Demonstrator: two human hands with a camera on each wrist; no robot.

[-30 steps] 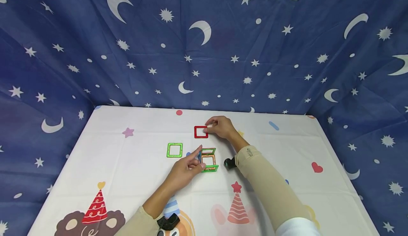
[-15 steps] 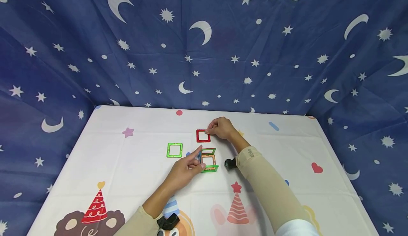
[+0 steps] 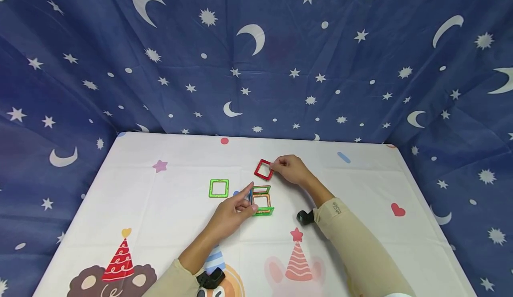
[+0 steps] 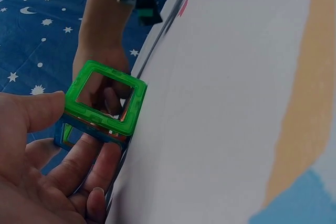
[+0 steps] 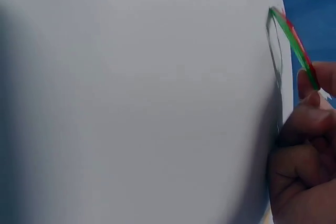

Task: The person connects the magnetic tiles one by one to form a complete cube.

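Near the middle of the table, my left hand holds a small box of square magnetic tiles, thumb on its green front wall and index finger along the blue left wall. An orange tile forms its floor, and another green wall stands at the back. The left wrist view shows the thumb at the green frame and fingers beneath the blue one. Behind the box, my right hand pinches a red square tile by its right side, tilted. Seen edge-on, that tile looks red and green.
A loose green square tile lies flat left of the box. The white tablecloth has printed animals, hats and shapes. A blue curtain with moons and stars surrounds the table. Each wrist wears a black camera.
My right hand has moved right and slightly nearer with the red tile, which has turned from square-on to tilted. My left hand and the box stay put.
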